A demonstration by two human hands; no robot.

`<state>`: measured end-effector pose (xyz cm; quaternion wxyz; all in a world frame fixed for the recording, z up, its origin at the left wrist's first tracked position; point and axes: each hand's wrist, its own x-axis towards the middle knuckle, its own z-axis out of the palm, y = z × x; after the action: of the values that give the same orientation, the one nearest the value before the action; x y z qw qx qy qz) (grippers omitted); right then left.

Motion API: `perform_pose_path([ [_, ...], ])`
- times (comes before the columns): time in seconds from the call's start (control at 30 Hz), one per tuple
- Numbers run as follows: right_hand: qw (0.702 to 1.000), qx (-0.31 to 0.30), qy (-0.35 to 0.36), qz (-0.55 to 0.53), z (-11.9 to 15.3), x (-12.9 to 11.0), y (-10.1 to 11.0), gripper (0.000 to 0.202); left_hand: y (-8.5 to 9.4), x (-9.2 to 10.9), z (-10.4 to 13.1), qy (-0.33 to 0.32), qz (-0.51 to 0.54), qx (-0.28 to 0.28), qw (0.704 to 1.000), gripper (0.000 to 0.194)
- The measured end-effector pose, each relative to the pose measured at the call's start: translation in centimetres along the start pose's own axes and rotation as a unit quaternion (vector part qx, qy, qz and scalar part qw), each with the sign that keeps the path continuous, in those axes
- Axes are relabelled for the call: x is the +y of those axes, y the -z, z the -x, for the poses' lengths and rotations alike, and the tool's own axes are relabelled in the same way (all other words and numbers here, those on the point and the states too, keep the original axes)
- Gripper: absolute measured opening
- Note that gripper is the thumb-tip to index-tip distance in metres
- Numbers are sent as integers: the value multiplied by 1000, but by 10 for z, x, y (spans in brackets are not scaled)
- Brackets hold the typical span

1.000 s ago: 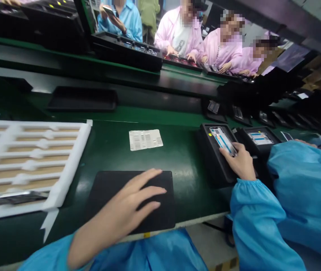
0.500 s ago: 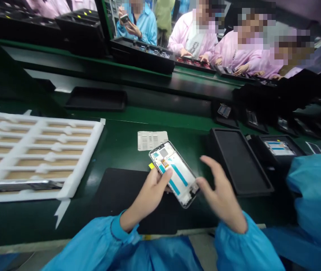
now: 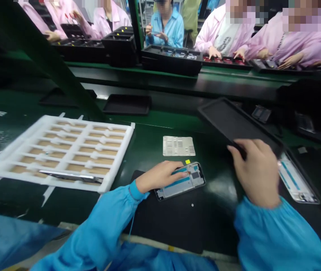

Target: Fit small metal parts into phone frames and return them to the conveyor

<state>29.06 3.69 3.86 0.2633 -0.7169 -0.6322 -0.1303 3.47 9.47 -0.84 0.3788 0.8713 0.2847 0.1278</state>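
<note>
My left hand (image 3: 163, 175) grips a phone frame (image 3: 174, 188) on a black mat (image 3: 166, 222), its fingers lying across the frame's upper edge. Blue strips run along the frame's pale inner face, and a yellow tab (image 3: 188, 162) is beside its upper edge. My right hand (image 3: 258, 169) is closed on the near edge of a black tray (image 3: 233, 120), which is tilted and raised. Below and to the right of this tray, another phone frame (image 3: 297, 182) with blue strips is partly covered by it. A perforated pale sheet (image 3: 179, 146) lies behind the mat.
To the left is a white foam rack (image 3: 118, 158) with slots, and a phone-like part (image 3: 70, 176) lies across its front. Flat black trays (image 3: 128, 104) are at the back. Several people in pink or blue sleeves (image 3: 168, 30) work across the bench. A green post (image 3: 50, 71) slants on the left.
My left hand has lowered the phone frame onto the mat and turned it. My right hand has left it, moved right and lifted the black tray. The view has shifted left.
</note>
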Motion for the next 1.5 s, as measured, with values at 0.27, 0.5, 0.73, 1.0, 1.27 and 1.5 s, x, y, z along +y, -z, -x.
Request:
perform_pose_path([
  [0.27,989,-80,27,-123,-86,-22,-152,29,-11,-29,-7,20,-26,-59,998,36],
  [0.5,948,-216,75,-220,-36,-11,-136,14,-12,-35,-2,12,-24,-55,998,35],
  [0.73,929,-281,74,-230,-31,-10,-132,11,-15,-39,0,-4,-25,-42,999,36],
  [1.0,904,-304,-3,-299,-31,-6,-134,13,-14,-39,1,5,-2,-52,999,34],
  [1.27,807,-239,-150,-519,-23,-10,-132,44,-15,-42,2,9,-15,-72,997,36],
  [1.5,738,-123,-247,-616,-15,-25,-113,49,-9,-28,5,3,-48,-43,998,32],
])
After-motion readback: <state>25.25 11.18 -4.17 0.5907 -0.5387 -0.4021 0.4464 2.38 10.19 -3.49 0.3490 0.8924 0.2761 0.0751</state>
